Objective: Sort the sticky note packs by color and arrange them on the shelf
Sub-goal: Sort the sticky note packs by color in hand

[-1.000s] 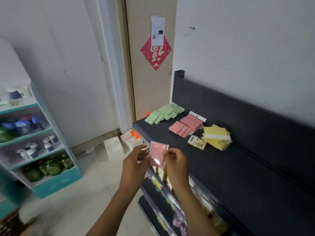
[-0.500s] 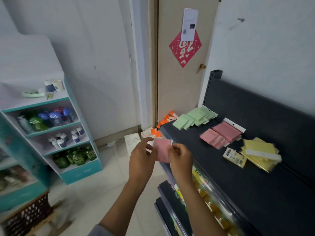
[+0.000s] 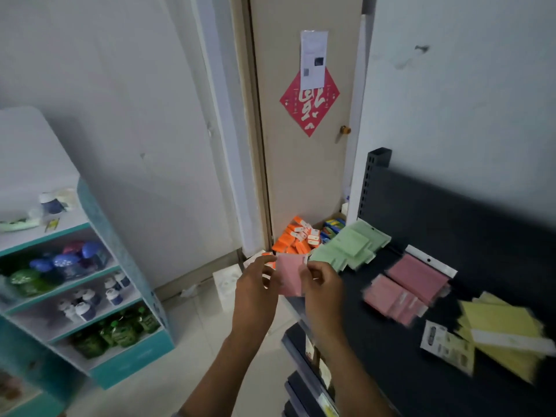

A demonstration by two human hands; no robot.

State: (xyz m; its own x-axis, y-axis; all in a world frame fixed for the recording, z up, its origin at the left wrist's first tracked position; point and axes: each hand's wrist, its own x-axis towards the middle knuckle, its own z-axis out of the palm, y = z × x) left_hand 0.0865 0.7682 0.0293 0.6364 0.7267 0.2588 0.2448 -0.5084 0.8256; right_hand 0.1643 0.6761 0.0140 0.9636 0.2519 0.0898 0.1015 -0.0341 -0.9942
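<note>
Held up in front of the chest, out past the shelf edge: one thin flat pink sticky note pack in a clear shiny wrapper (image 3: 289,275). Pinched on its left edge by the left hand (image 3: 255,285), thumb in front and fingers curled behind. Pinched on its right edge by the right hand (image 3: 321,285) in the same way. Not resting on anything.

Probably very light, a bit bendy, and slippery because of the wrapper. Not easy to break, but easy to drop or crease. Best held by two side edges, or flat between thumb and fingers, then laid down gently. Best not gripped by a loose wrapper flap, likely to slide.

Just to the right and below, the flat black metal shelf (image 3: 400,371). Near on it, a loose pile of yellow packs (image 3: 505,332) with a small white printed card (image 3: 445,346) touching its left side. Further back, a pile of pink packs (image 3: 406,288), blurry here; likely the home for the held one. Further still, at the back left corner, a spread of light green packs (image 3: 352,248).

Beyond the shelf end, a heap of small orange boxes (image 3: 296,237) by the tan door (image 3: 301,176).
</note>
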